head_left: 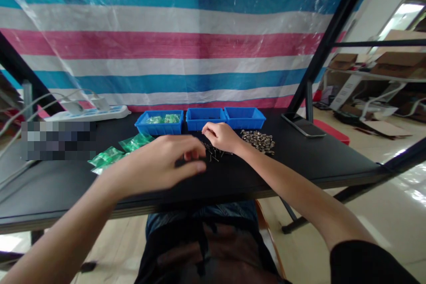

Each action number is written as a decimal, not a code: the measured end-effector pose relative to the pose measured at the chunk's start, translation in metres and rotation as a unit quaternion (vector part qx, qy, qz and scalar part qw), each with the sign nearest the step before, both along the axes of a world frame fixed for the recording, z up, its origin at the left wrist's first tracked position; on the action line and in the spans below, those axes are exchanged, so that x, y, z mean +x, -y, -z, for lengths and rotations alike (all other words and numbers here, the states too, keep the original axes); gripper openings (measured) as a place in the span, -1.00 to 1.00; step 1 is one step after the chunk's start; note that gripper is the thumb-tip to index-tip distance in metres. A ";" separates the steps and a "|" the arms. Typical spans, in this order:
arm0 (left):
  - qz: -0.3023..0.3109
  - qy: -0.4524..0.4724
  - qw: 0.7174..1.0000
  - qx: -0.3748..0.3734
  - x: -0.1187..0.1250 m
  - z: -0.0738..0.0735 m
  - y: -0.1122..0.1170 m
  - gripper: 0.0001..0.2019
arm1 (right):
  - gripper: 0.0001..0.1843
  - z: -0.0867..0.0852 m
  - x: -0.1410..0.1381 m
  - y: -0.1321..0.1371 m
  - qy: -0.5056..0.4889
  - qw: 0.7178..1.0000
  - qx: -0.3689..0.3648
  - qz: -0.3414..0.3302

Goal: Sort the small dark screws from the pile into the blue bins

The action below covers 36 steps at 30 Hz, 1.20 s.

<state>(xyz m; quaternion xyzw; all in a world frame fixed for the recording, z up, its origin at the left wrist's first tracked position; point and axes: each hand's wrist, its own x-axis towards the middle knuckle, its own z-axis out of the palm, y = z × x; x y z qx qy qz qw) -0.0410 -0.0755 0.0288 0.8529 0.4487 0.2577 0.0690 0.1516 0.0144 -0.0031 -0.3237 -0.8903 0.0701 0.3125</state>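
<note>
My left hand [159, 159] hovers over the front of the black table, its fingers half curled and its thumb held apart, with nothing visible between them. My right hand [221, 136] is closed in front of the middle blue bin [205, 123]; whatever its fingertips hold is hidden. Partly behind my right hand lies a pile of dark, thin screws [214, 153]. To the right of that hand is a heap of small shiny metal parts [258, 141]. Green plastic packets [108, 157] lie left of my left hand.
A left blue bin [159, 129] contains green packets; a right blue bin [244, 123] stands beside the middle one. A phone [304, 125] lies at the right. A white power strip [116, 113] with cables sits at the back left. Black frame posts [309, 69] flank the table [299, 164].
</note>
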 end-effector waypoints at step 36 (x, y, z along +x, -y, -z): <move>-0.030 0.113 0.991 -0.067 0.021 0.028 -0.061 -0.66 | -0.76 0.000 -0.002 0.002 0.015 1.000 -0.008 -0.008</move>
